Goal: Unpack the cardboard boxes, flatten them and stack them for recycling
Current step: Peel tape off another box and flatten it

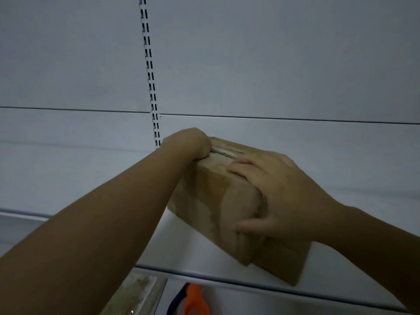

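Observation:
A small brown cardboard box (218, 201), wrapped in clear tape, lies on a white shelf (200, 246) with its long side running away from me. My left hand (188, 143) is curled in a fist at the box's far top end, right at the taped seam; what the fingers hold is hidden. My right hand (272, 192) presses on the near top and side of the box, fingers spread over the top, thumb on the side face. A loose flap (284, 262) sticks out at the near end over the shelf's edge.
A white back panel with a slotted upright (150, 71) rises behind the shelf. Below the shelf edge, an orange tool with a dark handle (193, 301) and a glass-like surface (136, 292) show.

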